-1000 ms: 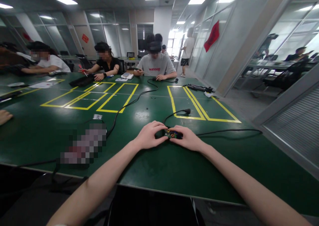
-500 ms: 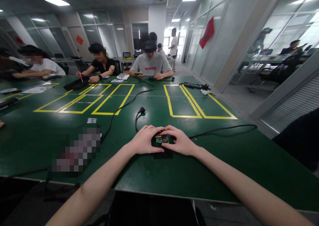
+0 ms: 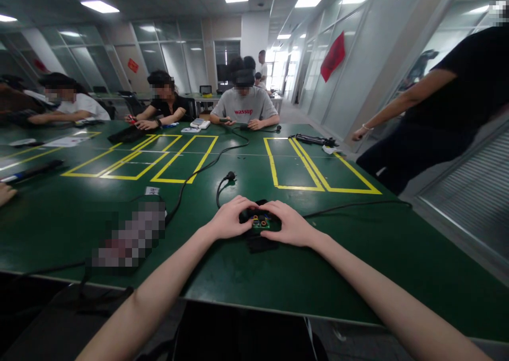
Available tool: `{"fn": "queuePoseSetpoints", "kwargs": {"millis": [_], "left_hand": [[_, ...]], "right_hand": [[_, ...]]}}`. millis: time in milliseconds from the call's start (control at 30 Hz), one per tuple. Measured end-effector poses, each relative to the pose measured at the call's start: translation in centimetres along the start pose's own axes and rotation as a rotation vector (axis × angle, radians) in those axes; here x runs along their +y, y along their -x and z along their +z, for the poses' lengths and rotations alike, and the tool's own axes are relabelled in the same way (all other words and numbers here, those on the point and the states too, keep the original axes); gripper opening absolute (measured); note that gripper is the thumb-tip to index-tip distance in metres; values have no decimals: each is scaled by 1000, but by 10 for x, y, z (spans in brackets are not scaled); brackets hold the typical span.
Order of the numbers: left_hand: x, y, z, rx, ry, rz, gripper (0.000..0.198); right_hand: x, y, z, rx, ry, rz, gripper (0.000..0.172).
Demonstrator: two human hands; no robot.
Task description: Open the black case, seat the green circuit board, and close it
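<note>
A small green circuit board [image 3: 261,223] with copper-coloured coils lies between my two hands, within or on a black casing. My left hand [image 3: 233,217] curls round its left side, the thumb at the board's edge. On the other side, my right hand [image 3: 290,223] closes round it, thumb near the board's lower right. The fingertips of both hands nearly meet at the far side, partly hidden. Just below the board, a flat black piece [image 3: 262,244] rests on the table. A black cable runs off to the right from behind my right hand.
Beyond my hands lies a black power plug [image 3: 229,176] on its cord. A pixelated long object [image 3: 133,236] is at left on the green table [image 3: 222,281]. Yellow tape rectangles mark the far part. People sit opposite; a person in black [image 3: 449,90] stands at right.
My fingers have shifted on the board, and more of it and of the black casing behind shows. A person in black has come into view at right. The view has turned slightly.
</note>
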State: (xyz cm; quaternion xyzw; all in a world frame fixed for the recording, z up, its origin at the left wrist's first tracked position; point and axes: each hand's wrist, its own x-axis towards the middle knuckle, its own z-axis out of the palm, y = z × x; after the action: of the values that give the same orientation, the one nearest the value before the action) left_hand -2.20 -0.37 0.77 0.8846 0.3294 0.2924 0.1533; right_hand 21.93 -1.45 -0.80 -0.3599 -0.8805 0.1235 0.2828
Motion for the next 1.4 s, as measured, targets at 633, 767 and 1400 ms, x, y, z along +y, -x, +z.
{"fn": "queuePoseSetpoints", "kwargs": {"millis": [633, 767, 1400], "left_hand": [[-18, -3, 0, -17, -150, -107, 14], [-18, -3, -1, -29, -147, -130, 16], [-12, -5, -16, 145, 174, -104, 9]], "right_hand": [[2, -10, 15, 96, 41, 79, 34], [7, -11, 16, 105, 15, 86, 32], [18, 0, -19, 218, -13, 45, 17]]}}
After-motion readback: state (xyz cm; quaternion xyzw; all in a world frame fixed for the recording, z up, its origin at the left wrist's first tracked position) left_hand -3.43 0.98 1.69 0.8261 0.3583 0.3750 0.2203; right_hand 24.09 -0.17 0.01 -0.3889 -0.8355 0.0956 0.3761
